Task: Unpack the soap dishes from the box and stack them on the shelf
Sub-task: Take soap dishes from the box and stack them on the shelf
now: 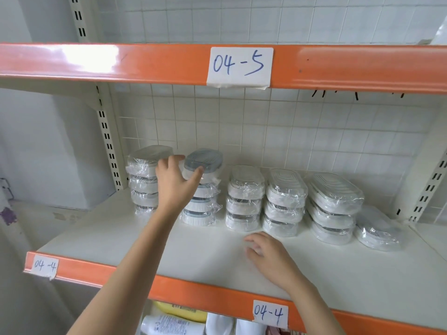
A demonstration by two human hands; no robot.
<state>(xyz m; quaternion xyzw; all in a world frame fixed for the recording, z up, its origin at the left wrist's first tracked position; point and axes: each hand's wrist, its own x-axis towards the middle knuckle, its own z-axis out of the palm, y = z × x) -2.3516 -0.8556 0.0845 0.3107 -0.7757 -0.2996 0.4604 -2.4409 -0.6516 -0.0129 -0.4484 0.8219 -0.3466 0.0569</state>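
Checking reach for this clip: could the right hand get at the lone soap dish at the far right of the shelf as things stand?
Probably yes. The right hand hovers open over the bare shelf, and the lone dish lies in front beside the stacks, with nothing between them.
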